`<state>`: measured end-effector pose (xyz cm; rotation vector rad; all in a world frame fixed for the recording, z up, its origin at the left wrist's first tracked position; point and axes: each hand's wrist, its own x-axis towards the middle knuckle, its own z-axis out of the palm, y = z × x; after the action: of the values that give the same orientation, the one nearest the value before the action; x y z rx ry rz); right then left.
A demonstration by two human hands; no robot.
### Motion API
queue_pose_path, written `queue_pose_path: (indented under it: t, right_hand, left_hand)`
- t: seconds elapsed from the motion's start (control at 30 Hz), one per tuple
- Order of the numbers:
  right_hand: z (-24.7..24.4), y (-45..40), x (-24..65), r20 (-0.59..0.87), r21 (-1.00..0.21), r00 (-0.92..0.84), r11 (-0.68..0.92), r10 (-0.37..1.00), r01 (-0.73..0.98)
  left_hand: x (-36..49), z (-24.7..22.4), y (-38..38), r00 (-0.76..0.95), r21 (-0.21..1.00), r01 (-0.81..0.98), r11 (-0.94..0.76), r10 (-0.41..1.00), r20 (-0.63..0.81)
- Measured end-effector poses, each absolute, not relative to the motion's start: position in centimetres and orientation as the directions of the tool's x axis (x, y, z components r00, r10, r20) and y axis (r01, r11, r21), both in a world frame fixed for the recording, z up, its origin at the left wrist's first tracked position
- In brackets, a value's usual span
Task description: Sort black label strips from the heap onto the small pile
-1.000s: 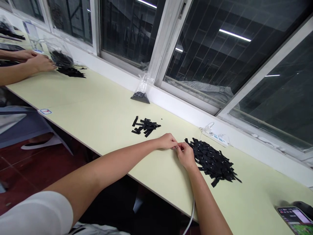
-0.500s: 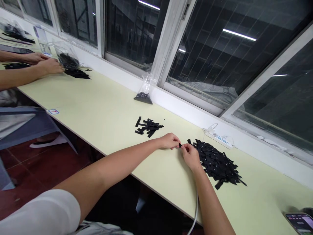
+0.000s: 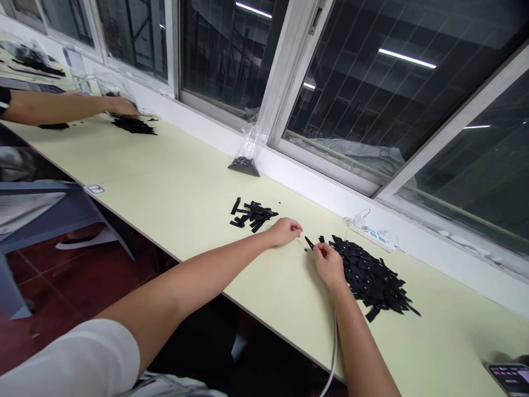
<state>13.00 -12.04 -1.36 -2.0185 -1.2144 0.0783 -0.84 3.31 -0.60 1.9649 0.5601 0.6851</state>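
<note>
Head view: a pale yellow table (image 3: 177, 165) runs below dark windows (image 3: 231, 60).
Co-worker's hand (image 3: 122, 106): at a separate heap (image 3: 134, 125), likely too far off to interfere.
Clear plastic bag (image 3: 244, 157): upright, dark pieces at its bottom; a knock could tip it.
Small pile (image 3: 257, 214): loose black strips that a sweeping forearm could scatter.
Left hand (image 3: 285, 231): thumb and fingertips drawn close together; I cannot tell whether they pinch anything tiny, which could drop unnoticed.
Dark speck (image 3: 306, 250): on the table between the 2 hands, easily brushed away.
Black strip (image 3: 308, 241): clear of the left fingers, free end pointing their way; a slack pinch could let it twist or fall.
Right hand (image 3: 329, 266): fingers narrowed on that strip.
White cable (image 3: 334, 353): beside the right forearm; an elbow could snag it.
Large pile (image 3: 374, 278): just beside the right hand; the wrist could drag pieces out, or a dropped strip vanish among them.
</note>
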Motion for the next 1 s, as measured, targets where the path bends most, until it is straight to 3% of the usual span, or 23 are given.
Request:
queue_pose_path:
  t: [0.13, 0.27, 0.47, 0.63, 1.0]
  right_hand:
    - [-1.3, -12.0, 13.1, 0.318, -0.647, 0.564, -0.261, 0.762, 0.716]
    - [-1.8, -11.9, 13.6, 0.284, -0.708, 0.601, -0.259, 0.747, 0.657]
    - [-2.2, -11.6, 14.1, 0.135, -0.887, 0.646, -0.199, 0.752, 0.418]
    - [-1.6, -11.6, 13.5, -0.013, -0.962, 0.657, -0.189, 0.754, 0.199]
    - [-0.9, -12.0, 13.0, -0.090, -0.991, 0.629, -0.130, 0.772, 0.017]
  left_hand:
    - [-0.8, -0.5, 3.5, 0.672, 0.889, 0.090, -0.449, 0.686, 0.279]
    - [-0.8, -0.5, 3.3, 0.685, 0.920, 0.068, -0.387, 0.689, 0.239]
    - [-0.5, -0.5, 2.7, 0.743, 0.966, -0.016, -0.259, 0.644, 0.185]
    - [-0.3, -1.0, 2.8, 0.747, 0.935, -0.013, -0.354, 0.618, 0.244]
    - [0.1, -1.5, 2.6, 0.752, 0.911, -0.097, -0.401, 0.570, 0.331]
